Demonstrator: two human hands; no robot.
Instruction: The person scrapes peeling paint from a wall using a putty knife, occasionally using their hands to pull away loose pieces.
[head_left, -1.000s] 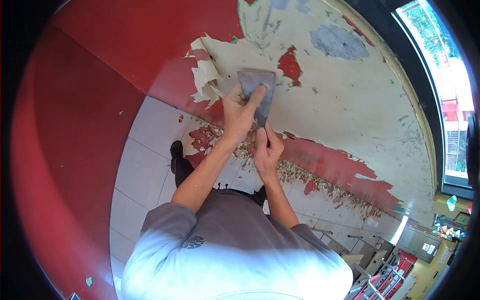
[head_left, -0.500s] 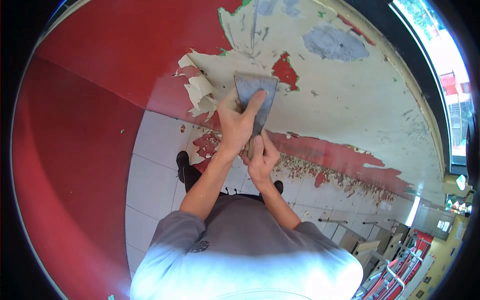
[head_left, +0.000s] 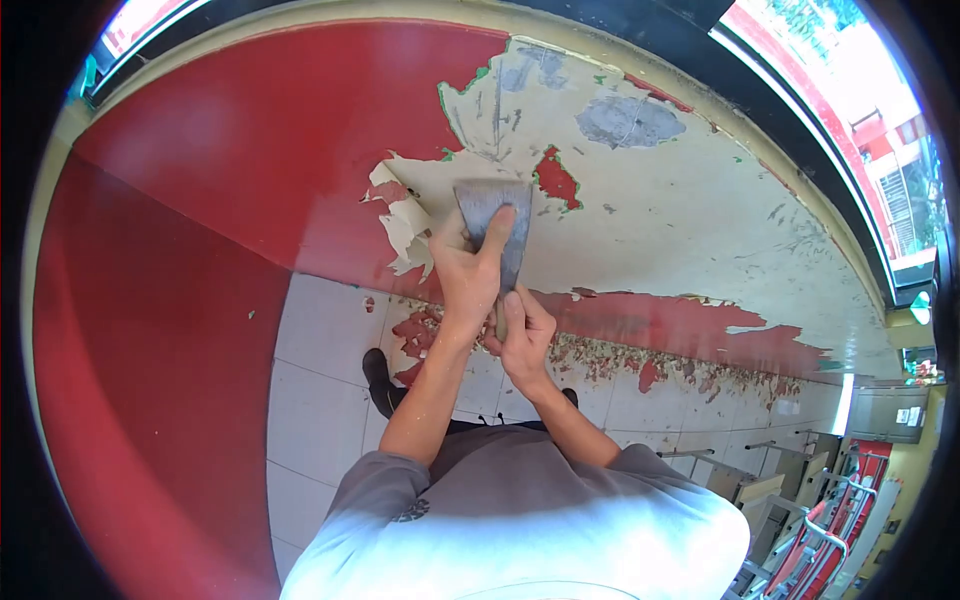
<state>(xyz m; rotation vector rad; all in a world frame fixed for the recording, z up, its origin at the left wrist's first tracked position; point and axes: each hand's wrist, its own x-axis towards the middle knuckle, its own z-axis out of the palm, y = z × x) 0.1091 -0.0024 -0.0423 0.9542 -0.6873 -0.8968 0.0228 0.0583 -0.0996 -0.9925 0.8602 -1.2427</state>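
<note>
A scraper (head_left: 487, 205) with a wide, worn metal blade lies against the wall's peeled, cream-coloured area (head_left: 660, 220). My left hand (head_left: 470, 270) is closed around the blade and upper part of the tool, its thumb pressed flat on the metal. Lower down, my right hand (head_left: 524, 338) grips the handle, which its fingers mostly hide. Just left of the blade, a torn flap of loose paint (head_left: 405, 222) curls off the wall. To the right of the blade is a small red patch (head_left: 556, 180) with green edges.
Red paint (head_left: 300, 130) covers the wall at left. Paint flakes (head_left: 690, 372) litter the tiled floor (head_left: 315, 400) along the wall's foot. A window (head_left: 830, 90) is at upper right; metal-framed furniture (head_left: 820, 530) stands at lower right.
The view has tipped upward, showing more of the window and ledge. Both hands keep their hold on the scraper, with little visible shift against the wall.
</note>
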